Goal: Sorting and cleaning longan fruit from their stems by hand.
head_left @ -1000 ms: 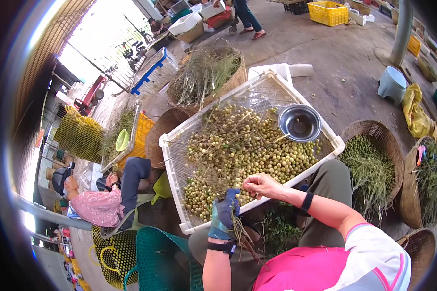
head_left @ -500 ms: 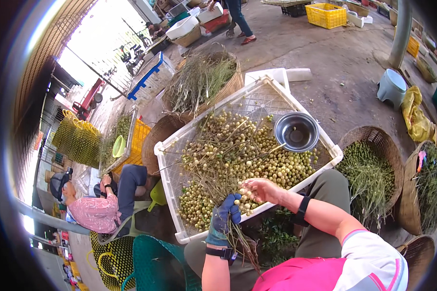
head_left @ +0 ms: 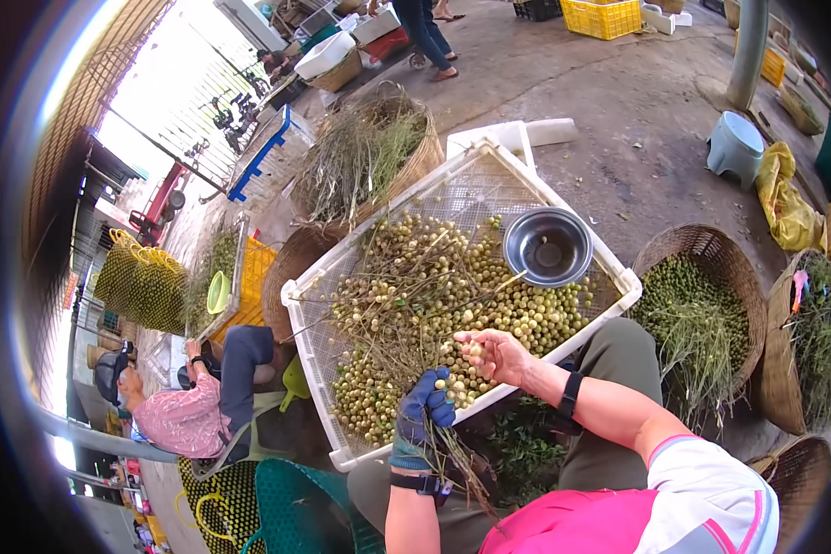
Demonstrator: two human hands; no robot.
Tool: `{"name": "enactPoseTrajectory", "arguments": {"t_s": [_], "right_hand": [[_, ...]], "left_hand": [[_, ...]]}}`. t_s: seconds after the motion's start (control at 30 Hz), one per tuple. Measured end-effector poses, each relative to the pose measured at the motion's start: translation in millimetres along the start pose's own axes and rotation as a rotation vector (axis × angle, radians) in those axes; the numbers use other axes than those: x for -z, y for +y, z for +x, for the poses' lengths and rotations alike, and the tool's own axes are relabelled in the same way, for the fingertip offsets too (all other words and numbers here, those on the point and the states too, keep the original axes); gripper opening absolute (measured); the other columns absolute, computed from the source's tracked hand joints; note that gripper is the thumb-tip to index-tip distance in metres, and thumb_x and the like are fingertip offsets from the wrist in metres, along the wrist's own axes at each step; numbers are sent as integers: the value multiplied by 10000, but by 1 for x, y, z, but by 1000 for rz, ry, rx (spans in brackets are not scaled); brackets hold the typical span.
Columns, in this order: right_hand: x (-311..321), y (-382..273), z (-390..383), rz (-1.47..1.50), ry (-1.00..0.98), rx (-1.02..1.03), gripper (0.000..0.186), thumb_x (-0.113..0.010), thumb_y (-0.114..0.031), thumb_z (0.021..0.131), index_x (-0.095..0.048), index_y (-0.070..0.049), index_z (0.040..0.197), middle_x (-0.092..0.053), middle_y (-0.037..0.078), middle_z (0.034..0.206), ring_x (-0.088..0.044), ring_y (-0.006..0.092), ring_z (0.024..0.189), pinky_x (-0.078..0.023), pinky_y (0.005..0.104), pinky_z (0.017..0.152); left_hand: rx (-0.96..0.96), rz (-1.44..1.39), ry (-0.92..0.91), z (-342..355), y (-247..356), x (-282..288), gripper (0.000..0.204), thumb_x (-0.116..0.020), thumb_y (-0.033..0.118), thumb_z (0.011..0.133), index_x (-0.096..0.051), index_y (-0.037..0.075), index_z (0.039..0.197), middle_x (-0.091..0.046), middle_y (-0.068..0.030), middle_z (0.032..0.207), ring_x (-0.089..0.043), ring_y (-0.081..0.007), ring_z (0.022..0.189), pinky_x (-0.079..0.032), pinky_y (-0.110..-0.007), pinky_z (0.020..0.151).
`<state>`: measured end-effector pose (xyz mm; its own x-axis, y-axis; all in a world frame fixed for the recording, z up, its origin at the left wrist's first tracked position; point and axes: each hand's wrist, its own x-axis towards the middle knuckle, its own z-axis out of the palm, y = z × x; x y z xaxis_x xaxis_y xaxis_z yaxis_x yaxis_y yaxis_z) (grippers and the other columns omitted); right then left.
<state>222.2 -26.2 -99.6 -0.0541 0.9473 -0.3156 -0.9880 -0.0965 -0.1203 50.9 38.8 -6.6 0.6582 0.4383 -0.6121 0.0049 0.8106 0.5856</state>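
My left hand [head_left: 422, 406], in a blue-grey glove, is wrapped round a bundle of thin brown fruit stems [head_left: 463, 462]. The stems' cut ends hang down toward my lap, and their upper part lies over the tray. Just right of it, my bare right hand [head_left: 500, 356] is closed with small round yellowish fruit at its fingertips. Beneath both hands, a white mesh tray [head_left: 312, 346] carries loose round fruit [head_left: 535, 309] and a tangle of fruiting twigs [head_left: 397, 305]. A steel bowl [head_left: 547, 246] sits on the fruit at the tray's right side.
Wicker baskets of green fruit and stalks [head_left: 702, 305] stand at right, near a blue stool [head_left: 735, 148]. Behind the tray is a basket of bare stalks [head_left: 369, 157]. A person in a pink shirt [head_left: 183, 411] sits at left, beside green woven baskets [head_left: 305, 508].
The view has shifted slightly, so the tray and surroundings sit a little further left. My left hand keeps its hold on the stems; my right hand stays close beside it.
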Motion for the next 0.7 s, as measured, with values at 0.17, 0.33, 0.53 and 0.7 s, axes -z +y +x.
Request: {"name": "enactPoseTrajectory", "arguments": {"t_s": [0.17,0.33,0.53,0.7], "right_hand": [[-27,1,-10,-486,-63,104,300,-480,-230,892,-556,-39,1110,-563,9,849,-463,19,564,-256,134,362],[-23,3,-7,-668,-19,137,263,-554,-286,909,-610,-55,1019,-560,-53,757,-399,-8,490,-227,143,372],[-7,-2,-2,-489,-50,61,210,-549,-249,916,-607,-69,1006,-566,-56,746,-419,-8,492,-225,130,357],[5,-30,-4,-289,-40,165,289,-550,-135,899,-534,-34,1170,-626,30,925,-499,7,557,-280,117,362]], "left_hand": [[29,130,50,-2,4,-16,208,-476,220,934,-568,50,1009,-248,104,522,-252,-34,401,-210,-199,373],[48,154,56,5,1,-14,217,-561,246,888,-596,60,997,-317,90,533,-294,-41,406,-235,-198,383],[42,165,95,3,2,-15,226,-563,238,881,-593,53,1007,-278,91,521,-276,-40,404,-213,-205,382],[-14,106,137,-16,16,-16,209,-534,220,903,-569,37,997,-261,93,522,-252,-40,393,-197,-207,373]]}}
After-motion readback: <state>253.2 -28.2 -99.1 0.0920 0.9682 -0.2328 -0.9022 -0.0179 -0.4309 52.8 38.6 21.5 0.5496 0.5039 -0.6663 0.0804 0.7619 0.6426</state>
